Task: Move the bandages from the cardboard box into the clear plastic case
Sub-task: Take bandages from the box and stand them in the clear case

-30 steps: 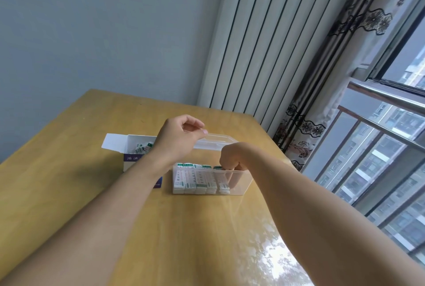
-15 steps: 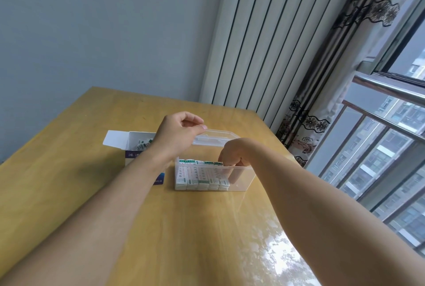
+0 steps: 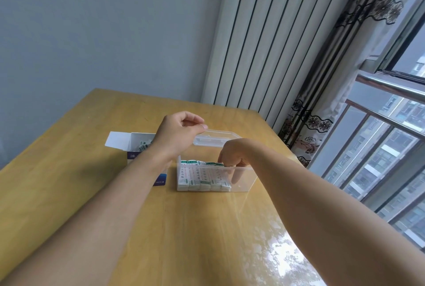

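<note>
**Bandage sorting on a wooden table by the window**

So the surface is a yellowish wooden table, glossy enough that the window glare shows at about 5 o'clock. Behind it is a plain grey-blue wall, a white ribbed radiator at 1 o'clock, then a patterned curtain and a window with a metal rail, apartment blocks outside.

Mid-table sits the clear plastic case, with a row of bandages standing on edge along its left and middle part (white wrappers, green print). The right hand reaches down into it, fingers pointing downward against the right end of the row; whether it's pinching one or just pushing, I can't tell. The left hand hovers over the case's rear left corner, thumb and forefinger pinched on the edge of the clear lid, which stands open behind.

The cardboard box is at the case's 9 o'clock, flap open. The left forearm covers most of it, so only a few loose bandages peek out inside. The print on the box's blue front is too small to read.
</note>
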The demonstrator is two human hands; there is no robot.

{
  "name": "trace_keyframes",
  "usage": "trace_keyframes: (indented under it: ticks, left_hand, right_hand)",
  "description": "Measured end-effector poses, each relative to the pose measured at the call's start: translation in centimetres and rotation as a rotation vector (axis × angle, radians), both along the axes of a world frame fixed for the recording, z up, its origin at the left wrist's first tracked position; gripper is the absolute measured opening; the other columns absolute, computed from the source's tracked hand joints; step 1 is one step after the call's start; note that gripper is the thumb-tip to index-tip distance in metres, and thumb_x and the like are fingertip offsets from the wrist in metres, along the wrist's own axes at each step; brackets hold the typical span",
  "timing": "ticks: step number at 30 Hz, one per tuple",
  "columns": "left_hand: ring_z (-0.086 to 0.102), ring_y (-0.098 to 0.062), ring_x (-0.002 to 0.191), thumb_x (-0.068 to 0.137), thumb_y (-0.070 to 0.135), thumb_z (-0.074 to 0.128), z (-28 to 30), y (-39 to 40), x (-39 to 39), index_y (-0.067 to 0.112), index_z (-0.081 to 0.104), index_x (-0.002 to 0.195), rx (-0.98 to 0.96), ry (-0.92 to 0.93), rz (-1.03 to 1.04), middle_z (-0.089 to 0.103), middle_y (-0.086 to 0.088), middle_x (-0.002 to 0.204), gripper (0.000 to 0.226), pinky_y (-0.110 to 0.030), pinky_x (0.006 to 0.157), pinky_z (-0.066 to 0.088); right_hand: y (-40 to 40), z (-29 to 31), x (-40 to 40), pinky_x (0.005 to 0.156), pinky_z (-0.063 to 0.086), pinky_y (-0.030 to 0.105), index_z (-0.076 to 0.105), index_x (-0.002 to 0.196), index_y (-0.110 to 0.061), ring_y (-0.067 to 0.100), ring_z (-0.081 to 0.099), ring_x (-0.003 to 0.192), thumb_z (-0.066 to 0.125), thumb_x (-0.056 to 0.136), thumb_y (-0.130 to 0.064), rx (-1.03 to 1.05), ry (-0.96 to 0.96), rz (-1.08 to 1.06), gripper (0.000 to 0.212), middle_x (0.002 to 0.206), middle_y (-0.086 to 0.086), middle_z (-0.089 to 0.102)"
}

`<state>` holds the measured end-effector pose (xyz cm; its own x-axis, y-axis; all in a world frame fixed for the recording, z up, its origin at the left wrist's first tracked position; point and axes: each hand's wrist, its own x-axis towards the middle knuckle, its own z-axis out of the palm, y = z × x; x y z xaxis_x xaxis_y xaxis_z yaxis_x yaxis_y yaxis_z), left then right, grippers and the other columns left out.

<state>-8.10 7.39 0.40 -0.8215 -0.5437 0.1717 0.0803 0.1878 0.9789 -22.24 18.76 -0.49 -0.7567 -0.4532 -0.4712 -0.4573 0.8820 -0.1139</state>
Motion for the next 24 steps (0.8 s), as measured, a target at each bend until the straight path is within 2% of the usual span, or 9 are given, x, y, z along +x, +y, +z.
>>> trace_keyframes:
  ticks: [4, 6, 9, 11, 15, 17, 20, 22, 24]
  left_hand:
    - [0.068, -0.005, 0.096, 0.09, 0.019, 0.075, 0.1, -0.6, 0.1, 0.02, 0.073, 0.1, 0.016, 0.018, 0.017, 0.075, 0.005, 0.099, 0.01, -0.018, 0.076, 0.047]
    - [0.068, -0.004, 0.094, 0.09, 0.019, 0.075, 0.2, -1.0, 0.2, 0.02, 0.073, 0.099, 0.036, 0.032, 0.028, 0.075, 0.005, 0.098, 0.009, -0.02, 0.081, 0.049]
    - [0.066, -0.003, 0.09, 0.09, 0.018, 0.075, 0.6, -1.6, 0.5, 0.019, 0.074, 0.099, 0.05, 0.052, 0.047, 0.074, 0.005, 0.098, 0.009, -0.02, 0.082, 0.047]
    - [0.066, -0.005, 0.093, 0.09, 0.018, 0.075, 0.8, -2.1, 0.7, 0.019, 0.074, 0.098, 0.063, 0.068, 0.065, 0.074, 0.004, 0.097, 0.008, -0.024, 0.087, 0.049]
    - [0.068, -0.015, 0.105, 0.089, 0.019, 0.075, 0.9, -2.8, 0.9, 0.022, 0.074, 0.096, 0.089, 0.067, 0.094, 0.075, 0.003, 0.101, 0.007, -0.036, 0.097, 0.054]
    - [0.068, -0.016, 0.105, 0.089, 0.02, 0.076, 0.8, -2.8, 0.8, 0.022, 0.074, 0.095, 0.093, 0.066, 0.102, 0.075, 0.002, 0.101, 0.006, -0.037, 0.098, 0.054]
    - [0.069, -0.014, 0.104, 0.089, 0.018, 0.076, 0.8, -2.6, 0.8, 0.02, 0.074, 0.095, 0.089, 0.064, 0.099, 0.076, 0.001, 0.101, 0.007, -0.035, 0.098, 0.053]
    - [0.069, -0.014, 0.104, 0.089, 0.018, 0.075, 0.8, -2.5, 0.7, 0.019, 0.074, 0.096, 0.089, 0.063, 0.096, 0.076, 0.0, 0.102, 0.007, -0.033, 0.097, 0.053]
    - [0.069, -0.015, 0.104, 0.089, 0.018, 0.075, 0.7, -2.4, 0.6, 0.019, 0.074, 0.096, 0.088, 0.06, 0.093, 0.075, 0.001, 0.102, 0.007, -0.032, 0.096, 0.053]
  right_hand:
    - [-0.2, 0.2, 0.3, 0.096, 0.058, 0.041, 0.052, 0.14, -0.004, 0.028, 0.077, 0.089, 0.046, 0.098, 0.0, 0.111, -0.061, -0.009, 0.043, 0.136, 0.014, 0.062]
    - [-0.3, 0.3, 0.0, 0.096, 0.057, 0.043, 0.05, 0.142, -0.004, 0.028, 0.077, 0.089, 0.047, 0.101, -0.006, 0.1, -0.054, -0.007, 0.041, 0.134, 0.012, 0.064]
    - [-0.5, 0.9, 0.1, 0.089, 0.06, 0.045, 0.051, 0.142, -0.005, 0.028, 0.076, 0.087, 0.053, 0.103, -0.015, 0.085, 0.017, 0.021, 0.04, 0.13, 0.011, 0.066]
    - [-0.9, 1.1, 0.0, 0.083, 0.062, 0.043, 0.058, 0.135, -0.006, 0.024, 0.075, 0.085, 0.06, 0.101, -0.019, 0.027, 0.097, 0.064, 0.037, 0.123, 0.009, 0.07]
    - [-2.2, 0.8, 0.8, 0.079, 0.063, 0.039, 0.07, 0.107, -0.008, 0.016, 0.072, 0.07, 0.08, 0.085, -0.034, -0.061, 0.23, 0.133, 0.036, 0.088, 0.004, 0.077]
    - [-2.8, 0.4, 1.3, 0.08, 0.062, 0.037, 0.073, 0.1, -0.01, 0.016, 0.071, 0.068, 0.082, 0.082, -0.037, -0.032, 0.22, 0.16, 0.034, 0.087, 0.004, 0.078]
    - [-3.6, -0.3, 1.5, 0.084, 0.062, 0.037, 0.073, 0.099, -0.01, 0.018, 0.073, 0.076, 0.076, 0.087, -0.029, 0.033, 0.183, 0.186, 0.023, 0.094, 0.004, 0.078]
    - [-3.8, -0.5, 1.5, 0.082, 0.062, 0.038, 0.068, 0.093, -0.01, 0.019, 0.07, 0.07, 0.075, 0.087, -0.028, 0.048, 0.225, 0.192, 0.021, 0.088, 0.003, 0.077]
    - [-3.9, -0.9, 1.3, 0.078, 0.062, 0.037, 0.069, 0.097, -0.01, 0.019, 0.07, 0.067, 0.075, 0.086, -0.029, 0.038, 0.238, 0.19, 0.023, 0.081, 0.002, 0.075]
